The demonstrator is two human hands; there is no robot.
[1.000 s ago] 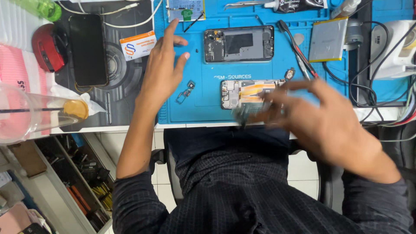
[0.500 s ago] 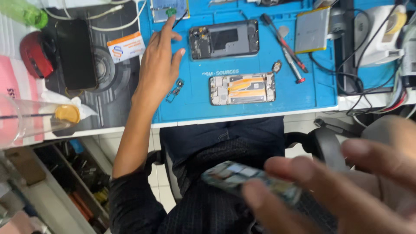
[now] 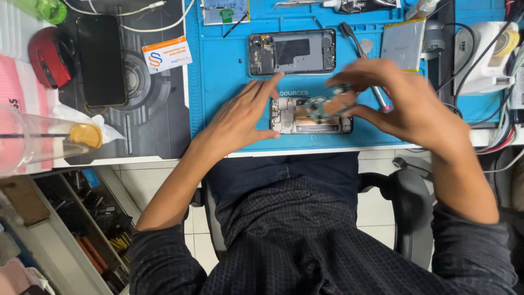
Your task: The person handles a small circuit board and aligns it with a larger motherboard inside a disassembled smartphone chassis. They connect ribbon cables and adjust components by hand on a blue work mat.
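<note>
My right hand [image 3: 404, 104] holds a small green circuit board [image 3: 326, 105] just above an opened phone frame [image 3: 297, 123] that lies on the blue work mat [image 3: 229, 82]. My left hand [image 3: 240, 117] rests flat on the mat with its fingers spread, touching the left end of that frame. A second opened phone shell [image 3: 292, 52] lies farther back on the mat. A screwdriver [image 3: 355, 41] runs from behind my right hand toward the back.
A black phone [image 3: 101, 60], a card [image 3: 166, 53] and a red round object [image 3: 49, 57] lie on the dark mat at left. A silver battery [image 3: 403, 46] and a white device [image 3: 483, 57] with cables sit at right. A clear plastic cup [image 3: 38, 139] stands at the near left edge.
My right hand came back from my lap to the mat with the circuit board. My left hand slid from the back of the mat to the phone frame's left end.
</note>
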